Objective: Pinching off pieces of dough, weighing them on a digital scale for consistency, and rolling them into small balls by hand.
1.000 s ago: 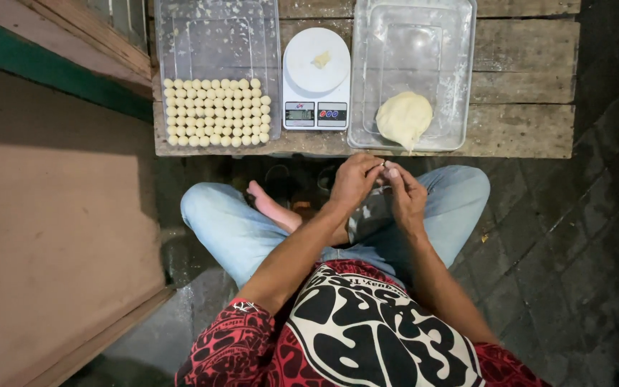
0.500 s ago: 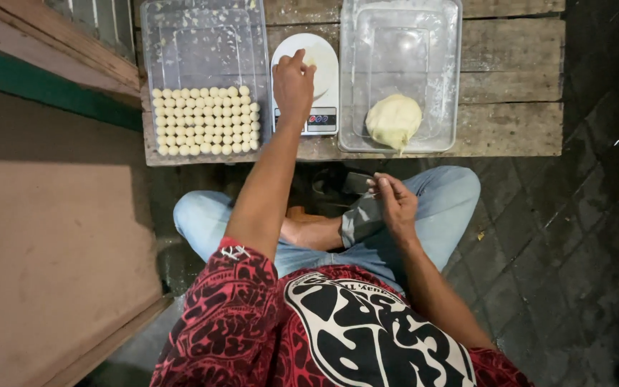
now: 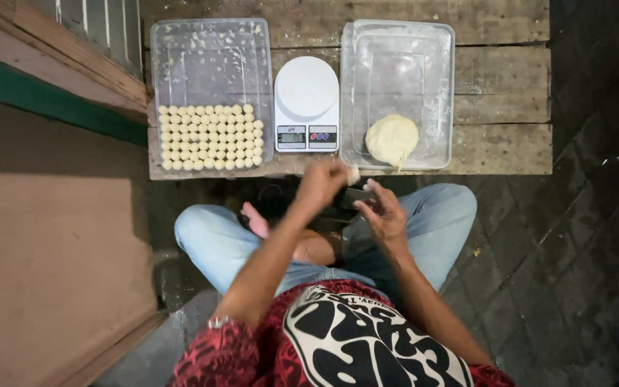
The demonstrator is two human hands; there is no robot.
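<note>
The left hand (image 3: 322, 185) is blurred but seems to pinch a small piece of dough (image 3: 353, 174) at its fingertips, fingers closed round it. It hangs just near of the table (image 3: 496, 107) edge, below the digital scale (image 3: 306, 104). The right hand (image 3: 383, 212) lies just right of it, palm up and fingers loosely spread, apparently with nothing in it. The piece sits between the two hands, nearer the left. Far and left of them, rows of small dough balls (image 3: 210, 137) fill the near end of the left plastic tray (image 3: 211, 50); the dough lump (image 3: 392, 140) rests in the right tray (image 3: 398, 43).
</note>
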